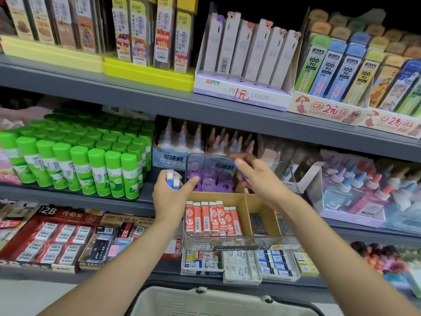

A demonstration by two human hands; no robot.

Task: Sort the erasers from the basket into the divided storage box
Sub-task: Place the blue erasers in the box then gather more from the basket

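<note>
single head view, looking forward and slightly down, close to shop shelves [159, 103]; wide-angle.

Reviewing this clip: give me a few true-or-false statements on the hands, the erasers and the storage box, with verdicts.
1. The left hand grips blue-and-white erasers. True.
2. The red-sleeved erasers stand in the storage box. True.
3. The right hand rests in the basket. False: it is raised over the box, pinching a blue item.
4. The purple erasers sit in the box's front compartment. False: they fill the rear one.
5. The green glue sticks stand right of the box. False: left.
</note>
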